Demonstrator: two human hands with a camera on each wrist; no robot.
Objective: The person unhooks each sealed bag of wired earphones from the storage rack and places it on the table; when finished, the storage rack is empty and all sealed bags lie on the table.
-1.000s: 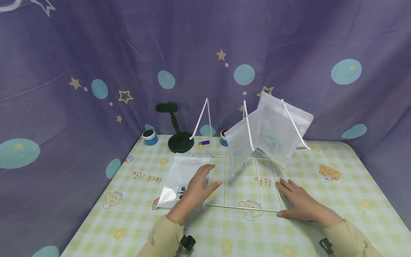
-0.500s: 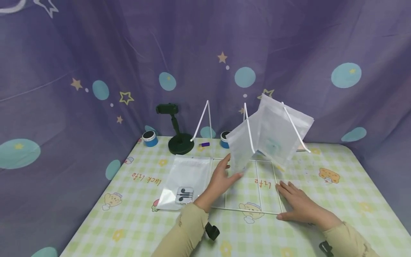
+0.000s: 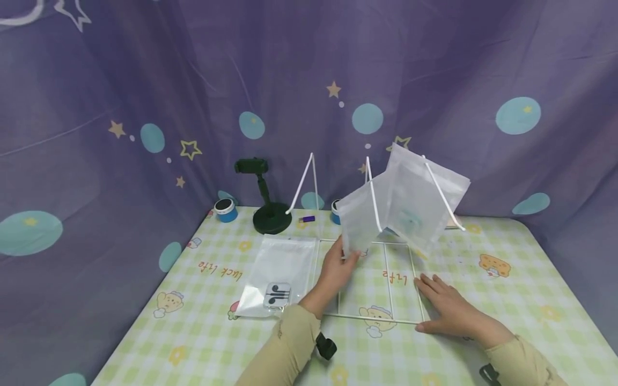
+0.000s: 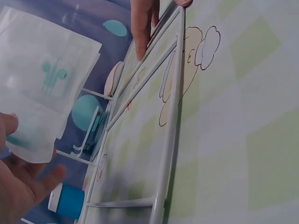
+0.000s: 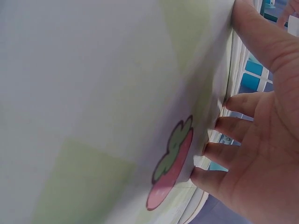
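My left hand (image 3: 333, 273) has its thumb and fingers on either side of the lower end of a frosted zip bag (image 3: 358, 214), which hangs from a white wire rack (image 3: 354, 318). Beside it on the rack hangs a second frosted zip bag (image 3: 410, 198) with a teal item showing through. In the left wrist view, the left thumb (image 4: 7, 123) overlaps the bag's face. My right hand (image 3: 449, 305) rests on the table, fingers spread, its fingertips at the rack's right base rod. A third zip bag (image 3: 289, 254) lies flat at the left, cased earphones (image 3: 277, 295) at its near end.
Behind the rack, toward the curtain, stand a black phone stand (image 3: 272, 217), a white-and-blue jar (image 3: 225, 210) and a second, partly hidden jar (image 3: 336, 214). A purple USB stick (image 3: 307, 219) lies between them. White hooks (image 3: 311, 155) rise above the rack's base.
My left hand has moved right and forward from over the flat bag to the lower end of the hanging bag, uncovering the earphones. The right hand has stayed at the rack's right side.
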